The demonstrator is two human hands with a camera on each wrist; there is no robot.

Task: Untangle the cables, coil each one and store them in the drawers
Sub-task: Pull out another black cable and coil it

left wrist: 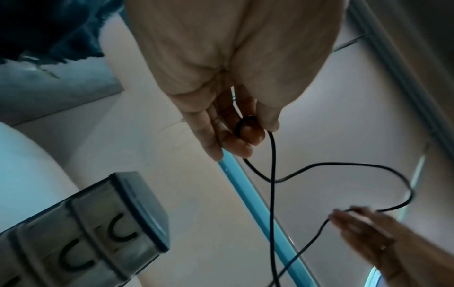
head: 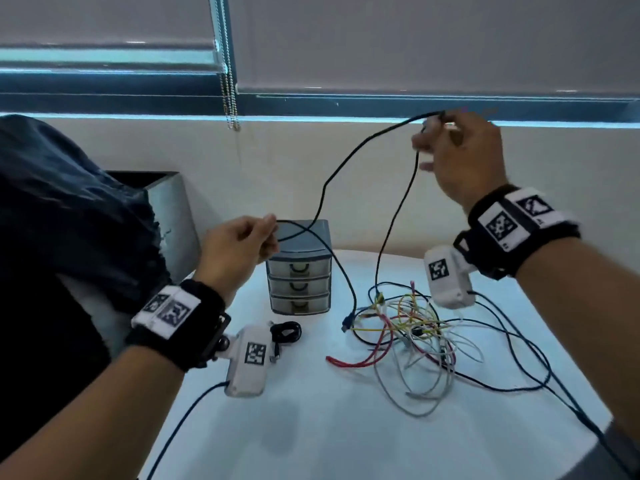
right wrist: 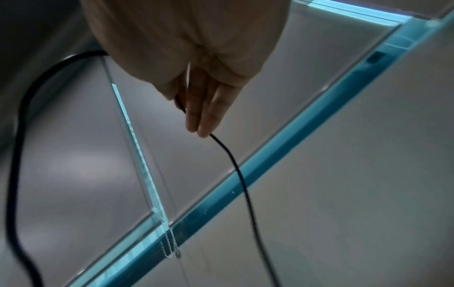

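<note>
A long black cable [head: 349, 161] hangs in the air between both hands. My left hand [head: 242, 244] pinches a small loop of it [left wrist: 245, 126] just left of the drawer unit's top. My right hand [head: 457, 150] is raised high at the right and holds the same cable [right wrist: 221, 143] between thumb and fingers. From there the cable drops into a tangle of coloured cables [head: 412, 330] on the white table [head: 311, 427]. One plug end [head: 346, 322] dangles beside the tangle. The small grey three-drawer unit [head: 299, 268] stands behind with all drawers closed.
A coiled black cable [head: 285, 332] lies on the table left of the drawers' front. Dark fabric [head: 69, 220] covers something at the left edge. A window sill, blinds and a bead chain [head: 230, 98] are behind. The wrist cameras' own leads trail across the table.
</note>
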